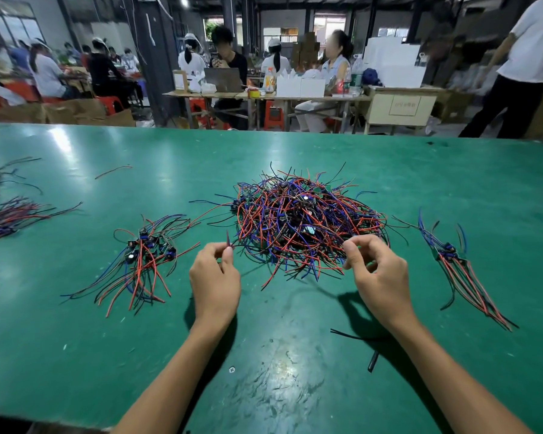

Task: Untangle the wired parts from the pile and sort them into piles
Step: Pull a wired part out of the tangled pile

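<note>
Wired parts lie heaped in a tangled pile [301,223] at the middle of the green bench [76,355], red, blue and black leads sticking out all round. Left hand [215,277] sits at the pile's near left edge, its grip narrow, thumb and forefinger pinching a wire end [228,239] that runs back into the heap. Right hand [378,270] is at the near right edge, fingers curled and pinching strands of the pile. A sorted bunch [145,255] lies left of the hands, another [461,267] to the right, both apart from the heap. More bundles [10,217] rest at the far left edge. Two black scraps [372,360] lie near the right forearm
</note>
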Demonstrator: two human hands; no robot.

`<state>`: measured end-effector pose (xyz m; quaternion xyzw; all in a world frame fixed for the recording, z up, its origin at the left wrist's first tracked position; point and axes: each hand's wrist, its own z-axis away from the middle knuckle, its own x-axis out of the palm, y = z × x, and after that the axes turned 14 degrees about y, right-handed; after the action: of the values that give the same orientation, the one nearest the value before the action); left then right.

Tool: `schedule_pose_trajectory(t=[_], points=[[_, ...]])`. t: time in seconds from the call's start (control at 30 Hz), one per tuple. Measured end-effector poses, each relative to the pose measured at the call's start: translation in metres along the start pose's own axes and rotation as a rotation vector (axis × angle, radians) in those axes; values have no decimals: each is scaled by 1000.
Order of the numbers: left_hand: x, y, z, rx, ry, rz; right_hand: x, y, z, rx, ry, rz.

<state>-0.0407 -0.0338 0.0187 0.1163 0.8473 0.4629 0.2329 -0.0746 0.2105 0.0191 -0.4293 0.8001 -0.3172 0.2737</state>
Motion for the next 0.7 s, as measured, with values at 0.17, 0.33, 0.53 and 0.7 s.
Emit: schedule_pose_trajectory(t=[0.17,0.33,0.53,0.7], points=[[1,-4,-4,12,99,93,2,2,0,-5,-14,33],[-1,2,-8,-48,230,283,1,2,-1,19,-12,25],[0,6,-5,-43,241,507,1,-3,0,25,31,-3],[15,24,17,-601,-525,742,8,-21,15,-219,142,155]])
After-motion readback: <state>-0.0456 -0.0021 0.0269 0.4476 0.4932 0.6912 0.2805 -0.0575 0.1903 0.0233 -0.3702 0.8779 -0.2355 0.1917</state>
